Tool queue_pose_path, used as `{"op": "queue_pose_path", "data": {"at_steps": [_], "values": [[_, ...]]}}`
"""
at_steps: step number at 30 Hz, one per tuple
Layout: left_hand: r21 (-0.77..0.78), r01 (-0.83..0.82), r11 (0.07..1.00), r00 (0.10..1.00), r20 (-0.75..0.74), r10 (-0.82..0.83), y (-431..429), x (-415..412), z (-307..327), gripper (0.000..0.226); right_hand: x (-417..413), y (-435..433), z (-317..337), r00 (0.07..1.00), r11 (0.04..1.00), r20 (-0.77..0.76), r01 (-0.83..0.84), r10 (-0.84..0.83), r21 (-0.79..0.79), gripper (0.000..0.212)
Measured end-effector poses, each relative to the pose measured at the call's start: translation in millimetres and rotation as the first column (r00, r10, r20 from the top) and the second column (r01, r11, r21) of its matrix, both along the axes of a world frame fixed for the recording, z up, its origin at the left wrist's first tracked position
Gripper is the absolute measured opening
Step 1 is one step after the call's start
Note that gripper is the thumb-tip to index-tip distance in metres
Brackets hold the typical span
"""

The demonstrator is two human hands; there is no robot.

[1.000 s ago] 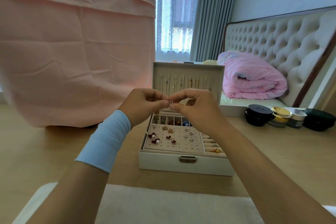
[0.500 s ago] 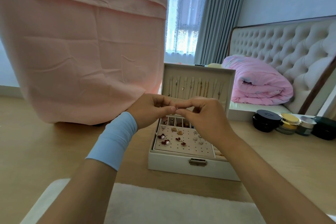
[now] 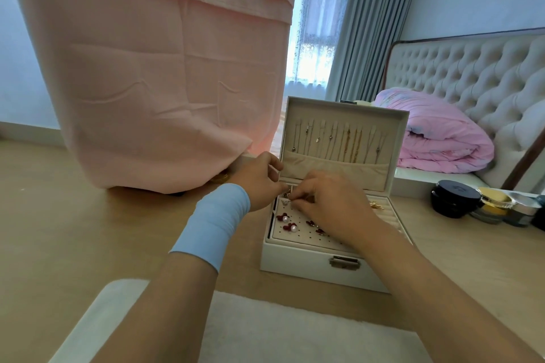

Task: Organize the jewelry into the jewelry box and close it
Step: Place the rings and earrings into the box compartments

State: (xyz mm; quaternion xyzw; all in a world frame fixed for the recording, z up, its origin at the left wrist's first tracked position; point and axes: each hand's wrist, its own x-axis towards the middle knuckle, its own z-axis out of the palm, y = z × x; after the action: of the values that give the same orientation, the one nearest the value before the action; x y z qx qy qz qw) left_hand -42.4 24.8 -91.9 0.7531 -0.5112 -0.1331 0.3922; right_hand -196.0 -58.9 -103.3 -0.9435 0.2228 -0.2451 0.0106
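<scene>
Light wood surface [image 3: 88, 230], carrying box, mat and jars.
White jewelry box [image 3: 309, 268] stands open at centre. A white fluffy mat [image 3: 280, 333] lies at the near edge. At far right a black jar [image 3: 455, 199], a gold-lidded jar [image 3: 494, 205] and a silver-lidded jar [image 3: 523, 211] sit in a row, touching. A pink cloth [image 3: 162, 82] hangs down to the surface at back left.

Head-worn wide view faces forward and down; close above the jewelry box [image 3: 295, 262].

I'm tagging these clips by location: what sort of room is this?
Most likely a bedroom: a tufted cream upholstered headboard, a folded pink quilt beside it, and long grey pleated curtains.
</scene>
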Motion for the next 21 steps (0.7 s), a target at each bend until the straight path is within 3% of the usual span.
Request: {"op": "queue_pose_path", "data": {"at_steps": [7,12,18,21], "values": [[0.035,-0.020,0.999,0.994,0.110,0.016,0.5,2.2,-3.5,0.031,3.7,0.9,1.1,0.997,1.000,-0.080,-0.014,0.012,-0.026,0.013],[0.083,-0.008,0.997,0.959,0.283,-0.016,5.1,1.8,4.4,0.014,0.4,0.5,11.2,0.976,0.997,-0.215,-0.009,0.026,0.083,0.018],[0.277,0.023,0.960,0.923,0.364,-0.128,5.8,-3.6,11.6,0.018,-4.5,-2.7,11.3,0.976,0.987,-0.212,-0.021,0.055,0.160,0.019],[0.277,0.017,0.961,0.925,0.360,-0.121,5.1,-4.7,10.8,0.015,-9.9,-7.2,15.3,0.995,0.964,-0.081,-0.037,0.061,0.264,0.017]]}}
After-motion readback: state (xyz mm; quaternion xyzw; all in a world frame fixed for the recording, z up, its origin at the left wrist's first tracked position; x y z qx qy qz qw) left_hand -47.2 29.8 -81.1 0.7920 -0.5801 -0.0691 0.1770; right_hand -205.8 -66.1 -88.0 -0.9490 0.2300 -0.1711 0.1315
